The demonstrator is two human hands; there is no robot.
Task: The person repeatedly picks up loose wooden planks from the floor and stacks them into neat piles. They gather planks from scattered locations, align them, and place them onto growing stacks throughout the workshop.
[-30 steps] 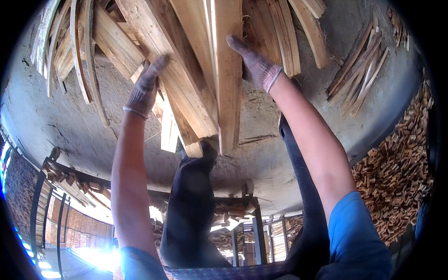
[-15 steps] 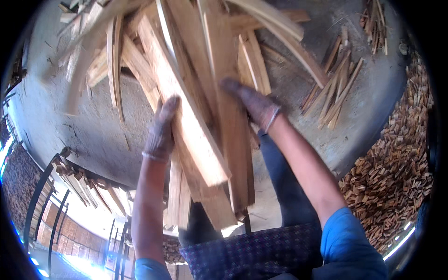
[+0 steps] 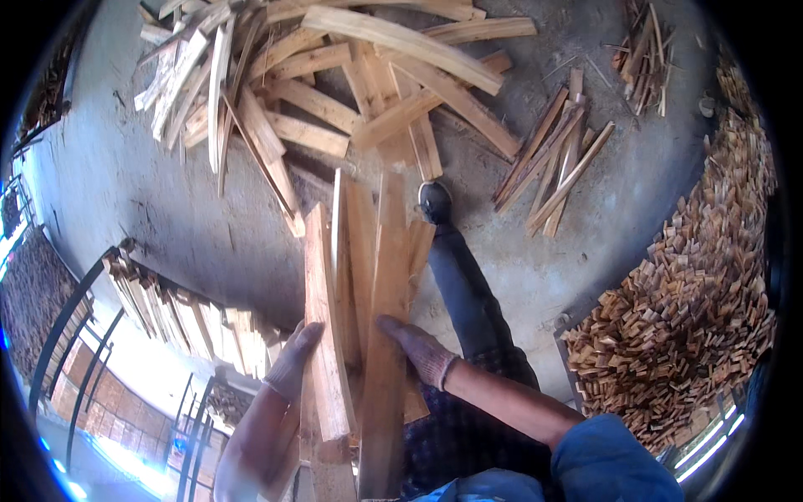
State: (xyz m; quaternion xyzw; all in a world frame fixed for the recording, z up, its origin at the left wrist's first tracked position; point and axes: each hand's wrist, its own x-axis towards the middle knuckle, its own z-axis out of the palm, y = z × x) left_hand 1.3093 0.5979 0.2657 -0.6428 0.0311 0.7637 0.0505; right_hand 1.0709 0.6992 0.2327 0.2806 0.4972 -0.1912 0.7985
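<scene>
A bundle of rough wooden boards (image 3: 383, 276) stands lengthwise in front of my body, gripped from both sides. My left hand (image 3: 294, 361), in a brown work glove, presses its left side, thumb over a bright narrow board (image 3: 324, 335). On the right side my gloved right hand (image 3: 418, 347) clasps the bundle, thumb across a wide board; its other fingers are hidden behind the wood. The boards' lower ends come close to my lap. Beyond them a loose heap of boards (image 3: 314, 105) lies on the concrete floor.
Thin strips (image 3: 569, 155) lie in a small pile right of the heap, with another strip pile (image 3: 648, 58) farther off. A large stack of short wood pieces (image 3: 669, 335) fills the right side. At left stands a black metal rack (image 3: 71, 309) beside upright boards (image 3: 167, 305). My shoe (image 3: 435, 202) touches the floor near the heap.
Both hands have drawn the bundle away from the heap and nearer my body. The heap now shows behind it, and my right leg and shoe have come into view.
</scene>
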